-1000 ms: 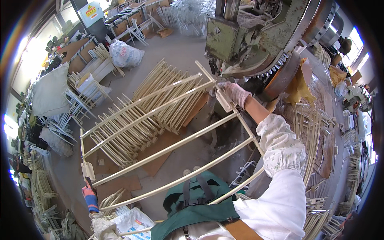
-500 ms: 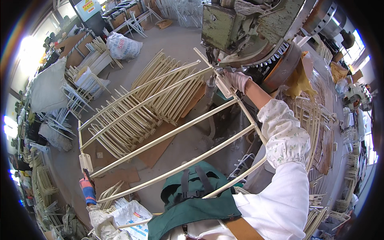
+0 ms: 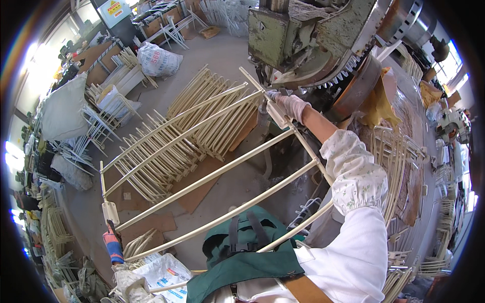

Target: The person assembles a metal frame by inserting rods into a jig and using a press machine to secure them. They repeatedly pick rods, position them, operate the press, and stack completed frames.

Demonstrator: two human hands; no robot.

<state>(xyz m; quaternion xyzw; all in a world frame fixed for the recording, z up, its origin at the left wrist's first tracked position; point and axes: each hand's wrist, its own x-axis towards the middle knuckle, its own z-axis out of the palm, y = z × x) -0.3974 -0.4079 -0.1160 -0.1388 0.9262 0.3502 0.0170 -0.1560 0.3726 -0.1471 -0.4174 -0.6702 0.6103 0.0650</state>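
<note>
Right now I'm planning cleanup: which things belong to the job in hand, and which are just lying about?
Job in hand:
cream tubular frame, held by left hand and right hand;
probably green machine and stacked cream tubes.

Apparently lying about:
bulging white sack on the floor;
small brown scrap.

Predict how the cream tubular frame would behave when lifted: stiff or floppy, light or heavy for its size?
The cream tubular frame is probably stiff: it spans from left hand to right hand without visibly folding. Likely it is light for its size, being mostly open space. Its wide reach may make it awkward to turn.
</note>
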